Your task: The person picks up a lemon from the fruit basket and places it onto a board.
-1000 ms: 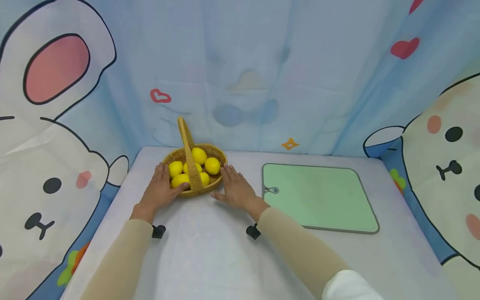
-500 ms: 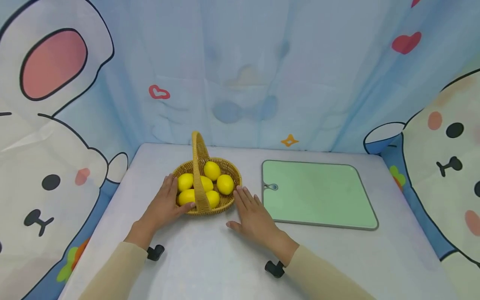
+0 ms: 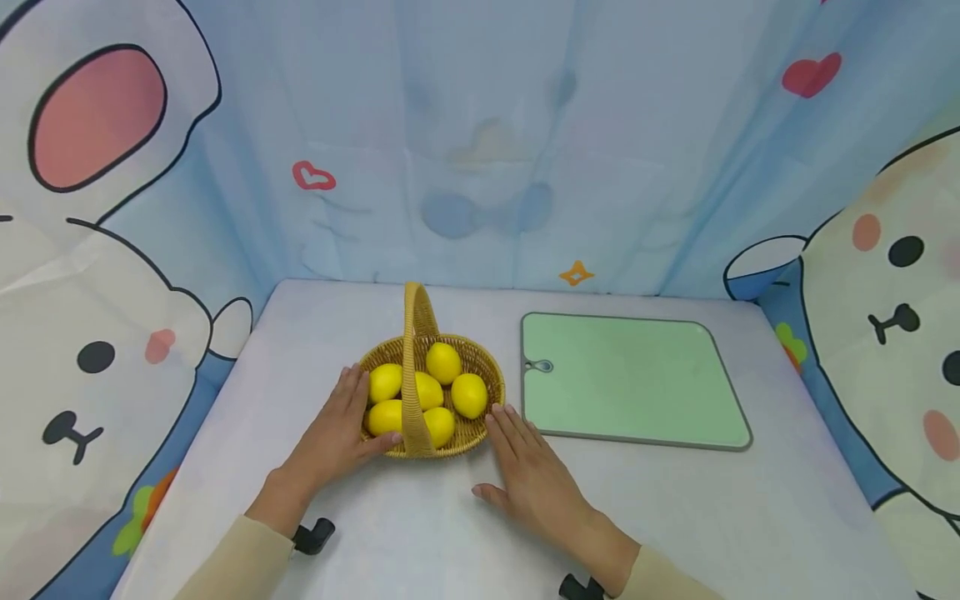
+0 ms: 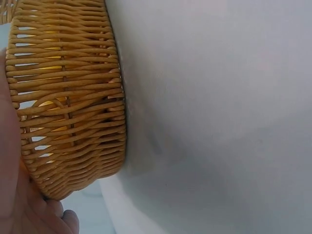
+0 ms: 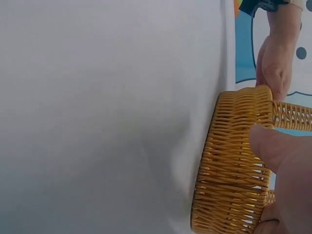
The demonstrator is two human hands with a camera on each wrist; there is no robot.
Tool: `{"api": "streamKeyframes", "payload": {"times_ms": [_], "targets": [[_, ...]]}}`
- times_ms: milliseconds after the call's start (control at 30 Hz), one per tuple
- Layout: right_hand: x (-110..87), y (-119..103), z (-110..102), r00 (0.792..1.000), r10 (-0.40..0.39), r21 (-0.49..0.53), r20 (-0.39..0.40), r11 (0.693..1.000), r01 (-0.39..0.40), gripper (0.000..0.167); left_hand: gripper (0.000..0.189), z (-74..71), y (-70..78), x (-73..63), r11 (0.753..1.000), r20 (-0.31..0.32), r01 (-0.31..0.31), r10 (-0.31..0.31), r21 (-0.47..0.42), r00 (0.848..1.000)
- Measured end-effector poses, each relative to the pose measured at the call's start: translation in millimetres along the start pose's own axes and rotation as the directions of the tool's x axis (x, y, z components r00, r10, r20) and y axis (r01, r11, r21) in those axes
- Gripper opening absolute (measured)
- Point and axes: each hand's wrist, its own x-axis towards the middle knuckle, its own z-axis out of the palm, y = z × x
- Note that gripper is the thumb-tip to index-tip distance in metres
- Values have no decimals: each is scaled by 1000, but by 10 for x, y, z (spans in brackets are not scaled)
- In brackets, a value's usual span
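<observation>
A woven wicker basket (image 3: 480, 433) with a tall arched handle (image 3: 411, 375) sits on the table and holds several yellow lemons (image 3: 469, 395). My left hand (image 3: 326, 446) lies along its left side, fingers straight, the thumb reaching to the front rim beside the handle's foot. On the right side, my right hand (image 3: 543, 483) has straight fingers whose tips touch the basket wall, with the thumb spread away. The left wrist view shows the basket's woven wall (image 4: 68, 97) up close, its base on the cloth. In the right wrist view, the left hand (image 5: 278, 63) is beyond the basket.
A pale green cutting board (image 3: 630, 379) with a grey edge lies flat to the right of the basket. White cloth covers the table (image 3: 420, 533). A blue curtain (image 3: 480, 150) with cartoon animals stands behind and at both sides.
The basket with its lemons has slid toward me and to the right, both hands moving along with it at its sides. The board has stayed in place; the head view has tilted slightly.
</observation>
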Motion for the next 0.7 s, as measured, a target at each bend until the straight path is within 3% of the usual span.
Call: {"api": "streamKeyframes", "payload": {"times_ms": [233, 700], "targets": [[-95, -43, -8, 1000, -1, 16, -14, 1000, 2, 98, 120, -13, -6, -44, 1000, -7, -12, 13, 27, 1000], [-112, -35, 43, 999, 6, 34, -32, 999, -5, 98, 110, -82, -152, -64, 978, -41, -34, 43, 207, 998]]}}
